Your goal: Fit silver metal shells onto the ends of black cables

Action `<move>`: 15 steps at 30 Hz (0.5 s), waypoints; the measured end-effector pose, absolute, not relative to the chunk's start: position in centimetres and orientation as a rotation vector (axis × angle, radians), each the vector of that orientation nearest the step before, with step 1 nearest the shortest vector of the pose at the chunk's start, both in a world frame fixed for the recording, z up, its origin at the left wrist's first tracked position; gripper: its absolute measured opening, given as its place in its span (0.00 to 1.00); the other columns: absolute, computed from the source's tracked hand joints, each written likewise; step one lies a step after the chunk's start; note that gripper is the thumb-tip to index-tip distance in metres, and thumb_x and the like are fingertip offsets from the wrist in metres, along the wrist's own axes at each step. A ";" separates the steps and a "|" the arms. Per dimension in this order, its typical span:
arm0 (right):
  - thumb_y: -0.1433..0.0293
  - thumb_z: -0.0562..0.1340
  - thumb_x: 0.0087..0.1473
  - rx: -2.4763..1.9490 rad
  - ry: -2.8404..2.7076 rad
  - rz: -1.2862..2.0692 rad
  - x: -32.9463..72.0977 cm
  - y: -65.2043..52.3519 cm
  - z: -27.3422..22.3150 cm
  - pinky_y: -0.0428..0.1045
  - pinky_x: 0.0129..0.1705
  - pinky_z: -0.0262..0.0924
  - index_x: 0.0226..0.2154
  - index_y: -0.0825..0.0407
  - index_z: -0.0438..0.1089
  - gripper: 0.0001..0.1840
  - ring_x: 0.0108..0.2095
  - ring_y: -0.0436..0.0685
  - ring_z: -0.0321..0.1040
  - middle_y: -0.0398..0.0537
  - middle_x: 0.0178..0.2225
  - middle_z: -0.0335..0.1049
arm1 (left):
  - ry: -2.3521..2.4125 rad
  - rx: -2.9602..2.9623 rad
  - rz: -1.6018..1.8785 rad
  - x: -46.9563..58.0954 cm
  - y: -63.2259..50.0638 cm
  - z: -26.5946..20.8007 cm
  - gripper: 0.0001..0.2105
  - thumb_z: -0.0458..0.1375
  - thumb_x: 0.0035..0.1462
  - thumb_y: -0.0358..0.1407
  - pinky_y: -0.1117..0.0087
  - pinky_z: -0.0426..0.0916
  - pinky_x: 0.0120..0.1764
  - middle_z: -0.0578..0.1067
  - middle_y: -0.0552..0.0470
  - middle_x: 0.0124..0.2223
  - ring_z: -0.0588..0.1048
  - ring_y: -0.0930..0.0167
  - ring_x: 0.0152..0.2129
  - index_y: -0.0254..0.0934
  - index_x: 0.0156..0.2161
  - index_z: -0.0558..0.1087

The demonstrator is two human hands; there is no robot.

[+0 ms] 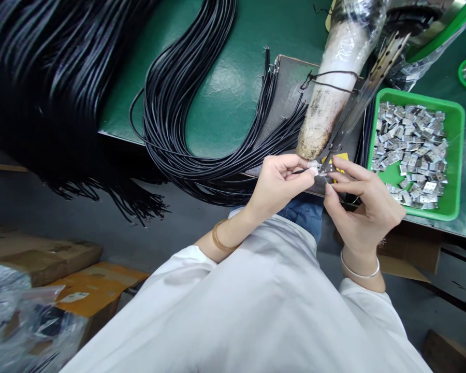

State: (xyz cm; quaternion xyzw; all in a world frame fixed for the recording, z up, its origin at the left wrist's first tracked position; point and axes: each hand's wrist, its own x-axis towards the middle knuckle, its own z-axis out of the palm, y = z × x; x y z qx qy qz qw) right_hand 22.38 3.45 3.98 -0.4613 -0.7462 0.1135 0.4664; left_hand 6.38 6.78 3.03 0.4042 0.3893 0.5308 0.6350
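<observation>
My left hand (281,181) pinches the end of a black cable (300,171) between thumb and fingers. Just right of it, my right hand (363,199) has its thumb and fingertips drawn together near the cable end; what they hold is too small to make out. A thin wire shows beneath its fingers. Between the two hands, the narrow tip of what looks like a soldering iron (351,116) points down. Beside the iron, the stained open end of a white plastic-wrapped tube (326,111) hangs right above my left fingertips. A small yellow piece (340,161) lies behind my right fingers.
A green tray (459,155) of small metal connector pieces (415,140) stands at the right. Looped black cables (165,98) lie left of the tube on the green table (233,77). A larger cable bundle (54,77) hangs over the edge. Cardboard boxes (42,254) sit below left.
</observation>
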 end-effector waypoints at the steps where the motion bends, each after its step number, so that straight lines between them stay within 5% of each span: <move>1: 0.81 0.69 0.51 -1.132 -1.827 0.275 22.4 3.5 3.9 0.54 0.45 0.80 0.37 0.50 0.73 0.13 0.46 0.58 0.80 0.49 0.51 0.78 | 0.899 0.932 1.207 6.4 6.8 2.9 0.02 0.64 0.48 0.27 0.79 0.64 0.26 0.71 0.58 0.22 0.66 0.82 0.18 0.31 0.26 0.76; 15: 0.80 0.70 0.50 -1.183 -1.806 0.165 22.0 3.7 4.1 0.52 0.46 0.77 0.36 0.49 0.75 0.13 0.44 0.57 0.79 0.47 0.45 0.80 | 1.043 1.094 1.220 6.4 6.3 2.8 0.03 0.64 0.49 0.30 0.79 0.51 0.19 0.61 0.60 0.19 0.54 0.83 0.16 0.32 0.27 0.77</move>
